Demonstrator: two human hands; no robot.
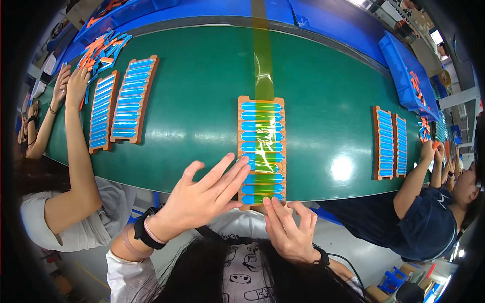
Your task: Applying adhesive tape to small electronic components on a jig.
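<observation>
In front of me lies an orange-brown tray with a row of slots, which hold long blue pieces. A strip of clear yellow tape runs lengthwise over the tray from the far side of the table and looks wrinkled over the middle slots. My left hand is open, its fingers stretched out, with the fingertips at the tray's left edge near the tape. At the tray's near end, my right hand has its fingertips together on the tape's end; its grip is partly hidden.
Two filled trays stand left near a heap of orange and blue pieces, where a co-worker's arms reach in. Two more trays lie right, by another co-worker. A blue bin sits at the far right on the green table.
</observation>
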